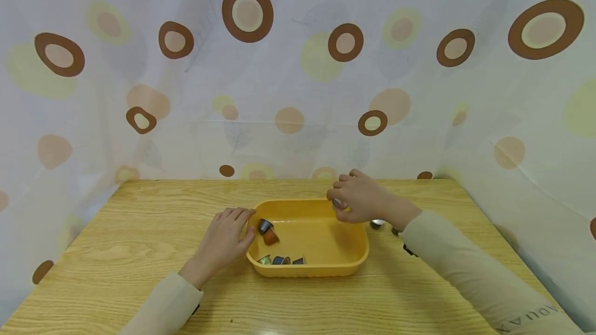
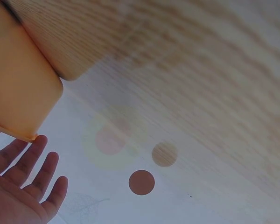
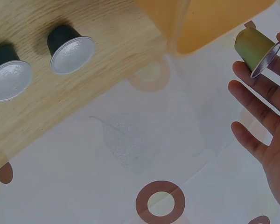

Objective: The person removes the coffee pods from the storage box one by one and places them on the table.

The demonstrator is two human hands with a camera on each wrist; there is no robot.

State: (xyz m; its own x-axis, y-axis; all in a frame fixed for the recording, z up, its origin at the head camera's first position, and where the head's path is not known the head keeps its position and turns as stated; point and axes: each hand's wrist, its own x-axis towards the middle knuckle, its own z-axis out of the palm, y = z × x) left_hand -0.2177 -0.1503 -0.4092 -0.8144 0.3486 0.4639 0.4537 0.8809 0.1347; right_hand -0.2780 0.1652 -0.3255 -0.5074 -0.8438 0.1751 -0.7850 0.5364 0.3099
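Over the right end of a yellow tray (image 1: pixel 309 270), my right hand (image 1: pixel 362 199) pinches a green-gold coffee capsule (image 3: pixel 252 48) between thumb and fingertips. Its silver lid (image 3: pixel 266 60) faces back toward the palm, and the other fingers are spread. My left hand (image 1: pixel 222 237) rests at the tray's left rim, fingers fairly straight, with fingertips touching the edge in the left wrist view. Inside the tray, a dark grey capsule (image 1: pixel 264 226) and a brown capsule (image 1: pixel 270 236) lie near the left wall. A light green capsule (image 1: pixel 265 260) and dark blue capsules (image 1: pixel 280 260) lie along the front wall.
Right of the tray, two dark green capsules (image 3: pixel 65 46) (image 3: pixel 7 70) lie on the wooden table (image 1: pixel 153 252), silver lids showing; my right forearm passes close over them in the head view. A patterned cloth (image 1: pixel 288 76) hangs behind the table and at both sides.
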